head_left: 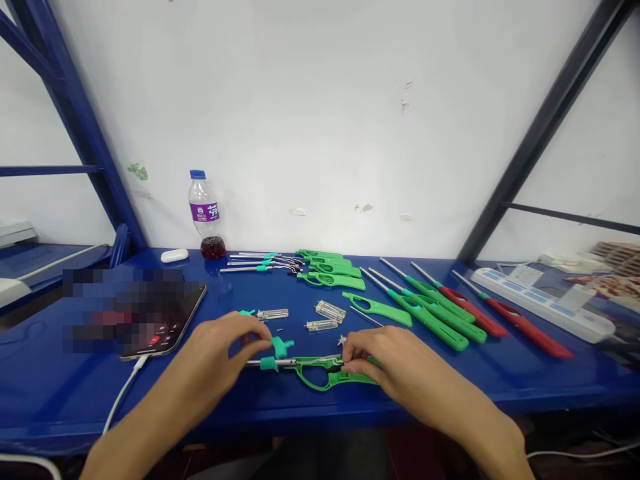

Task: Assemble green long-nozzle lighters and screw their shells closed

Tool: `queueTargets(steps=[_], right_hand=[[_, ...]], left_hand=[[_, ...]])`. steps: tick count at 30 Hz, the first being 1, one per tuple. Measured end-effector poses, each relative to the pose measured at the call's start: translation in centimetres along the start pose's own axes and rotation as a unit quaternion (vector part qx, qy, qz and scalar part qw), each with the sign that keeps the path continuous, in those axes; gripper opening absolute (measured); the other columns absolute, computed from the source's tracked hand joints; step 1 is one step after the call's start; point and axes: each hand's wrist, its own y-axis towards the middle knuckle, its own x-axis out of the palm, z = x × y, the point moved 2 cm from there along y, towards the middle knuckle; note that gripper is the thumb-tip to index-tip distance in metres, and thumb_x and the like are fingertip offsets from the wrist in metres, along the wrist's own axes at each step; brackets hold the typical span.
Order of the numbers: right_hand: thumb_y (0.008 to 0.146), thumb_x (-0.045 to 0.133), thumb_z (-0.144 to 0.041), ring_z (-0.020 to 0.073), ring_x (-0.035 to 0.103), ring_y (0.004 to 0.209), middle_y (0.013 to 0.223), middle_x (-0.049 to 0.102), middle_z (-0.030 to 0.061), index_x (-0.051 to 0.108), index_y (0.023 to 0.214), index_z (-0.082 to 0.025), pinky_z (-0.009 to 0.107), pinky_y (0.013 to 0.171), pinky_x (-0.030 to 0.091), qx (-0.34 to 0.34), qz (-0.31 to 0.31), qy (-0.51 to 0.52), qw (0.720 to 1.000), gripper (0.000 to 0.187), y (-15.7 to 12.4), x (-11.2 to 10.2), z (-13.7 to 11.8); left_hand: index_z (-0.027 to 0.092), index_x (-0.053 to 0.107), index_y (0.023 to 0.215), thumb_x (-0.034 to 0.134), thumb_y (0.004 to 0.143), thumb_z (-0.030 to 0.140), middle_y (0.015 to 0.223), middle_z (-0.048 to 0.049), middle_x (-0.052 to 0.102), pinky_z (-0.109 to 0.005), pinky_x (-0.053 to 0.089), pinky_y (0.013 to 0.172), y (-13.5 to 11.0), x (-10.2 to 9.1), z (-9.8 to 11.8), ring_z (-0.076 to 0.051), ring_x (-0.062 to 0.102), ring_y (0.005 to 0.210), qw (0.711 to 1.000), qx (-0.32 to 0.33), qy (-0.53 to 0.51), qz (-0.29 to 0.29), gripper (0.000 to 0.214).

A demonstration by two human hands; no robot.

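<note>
My left hand pinches a small teal trigger between thumb and forefinger, just above a partly assembled lighter. That lighter's green half shell lies open side up near the table's front edge. A metal tube with a teal collar runs from it to the left, and wire and a black part show inside. My right hand is closed at the shell's right portion, fingertips pressed by the black part; the hand hides the shell's end. Clear fuel tanks lie behind, with a tiny screw.
Green half shells and metal tubes with wires lie at the back. Finished green lighters and red lighters lie right, beside a power strip. A phone with cable and a bottle stand left.
</note>
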Motion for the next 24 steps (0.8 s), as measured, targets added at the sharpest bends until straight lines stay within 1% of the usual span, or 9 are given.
queueTargets(steps=[2,4,6,8,11,15,17,20,24], right_hand=[[0.105,0.066,-0.029,0.0175,0.070,0.083,0.090,0.078,-0.0060,0.072,0.090,-0.026,0.027,0.070,0.037,-0.001,0.006,-0.001,1.000,0.016,0.1,0.0,0.0],[0.104,0.066,-0.029,0.0180,0.071,0.083,0.091,0.079,-0.0055,0.072,0.091,-0.026,0.027,0.070,0.037,-0.003,0.011,0.003,1.000,0.015,0.2,0.0,0.1],[0.104,0.067,-0.027,0.0180,0.071,0.083,0.091,0.079,-0.0051,0.073,0.091,-0.026,0.027,0.069,0.037,-0.002,0.013,0.008,1.000,0.014,0.4,0.0,0.2],[0.102,0.069,-0.024,0.0176,0.071,0.081,0.089,0.079,-0.0053,0.073,0.089,-0.026,0.026,0.068,0.037,0.004,0.008,0.010,1.000,0.014,0.5,0.0,0.4],[0.100,0.072,-0.022,0.0171,0.069,0.078,0.086,0.078,-0.0061,0.073,0.086,-0.027,0.026,0.067,0.037,0.011,0.001,0.010,1.000,0.015,0.4,0.2,0.7],[0.101,0.072,-0.028,0.0188,0.070,0.084,0.092,0.077,-0.0059,0.071,0.092,-0.028,0.027,0.071,0.039,-0.003,0.015,0.015,1.000,0.008,-0.3,0.8,0.9],[0.102,0.071,-0.031,0.0199,0.070,0.087,0.096,0.077,-0.0053,0.070,0.097,-0.029,0.028,0.074,0.041,-0.017,0.034,0.012,0.999,0.006,-0.9,1.4,1.1],[0.103,0.069,-0.035,0.0212,0.070,0.093,0.104,0.077,-0.0035,0.069,0.104,-0.029,0.030,0.078,0.043,-0.027,0.082,0.010,0.996,0.006,-1.4,2.5,1.3],[0.106,0.064,-0.032,0.0213,0.069,0.093,0.101,0.076,-0.0010,0.073,0.104,-0.027,0.032,0.079,0.043,-0.051,0.137,0.012,0.989,0.010,-1.1,4.2,1.7]], left_hand=[[0.028,0.077,0.095,0.063,0.098,0.030,0.091,0.0021,0.078,-0.027,0.051,0.071,-0.2,1.3,1.2,-0.019,0.070,0.079,0.999,0.039,-0.036,0.002,0.014],[0.029,0.077,0.100,0.063,0.099,0.022,0.091,0.0029,0.078,-0.029,0.052,0.079,-0.2,2.7,1.9,-0.020,0.070,0.084,0.995,0.082,-0.048,0.008,0.015],[0.028,0.076,0.100,0.063,0.100,0.017,0.090,0.0034,0.077,-0.031,0.051,0.084,-0.1,3.9,2.2,-0.020,0.069,0.086,0.992,0.112,-0.051,0.009,0.017],[0.028,0.076,0.100,0.064,0.101,0.015,0.091,0.0029,0.077,-0.032,0.051,0.083,0.1,4.6,2.3,-0.020,0.067,0.087,0.991,0.122,-0.053,0.011,0.018],[0.027,0.075,0.102,0.064,0.102,0.014,0.094,0.0016,0.075,-0.031,0.051,0.079,0.1,5.3,2.4,-0.021,0.065,0.089,0.991,0.123,-0.060,0.012,0.017],[0.026,0.074,0.105,0.057,0.106,0.014,0.097,0.0004,0.071,-0.031,0.050,0.079,0.0,6.1,2.9,-0.020,0.063,0.090,0.987,0.140,-0.074,0.007,0.021],[0.026,0.074,0.106,0.055,0.107,0.015,0.097,0.0000,0.071,-0.031,0.050,0.077,0.0,6.3,3.0,-0.019,0.063,0.090,0.986,0.149,-0.073,0.009,0.022],[0.025,0.074,0.105,0.054,0.107,0.015,0.097,-0.0003,0.070,-0.030,0.050,0.075,0.0,6.5,3.0,-0.019,0.063,0.089,0.986,0.157,-0.063,0.012,0.023],[0.026,0.074,0.107,0.053,0.107,0.015,0.097,-0.0006,0.069,-0.029,0.050,0.075,0.0,6.5,3.0,-0.019,0.064,0.090,0.985,0.162,-0.054,0.018,0.023]])
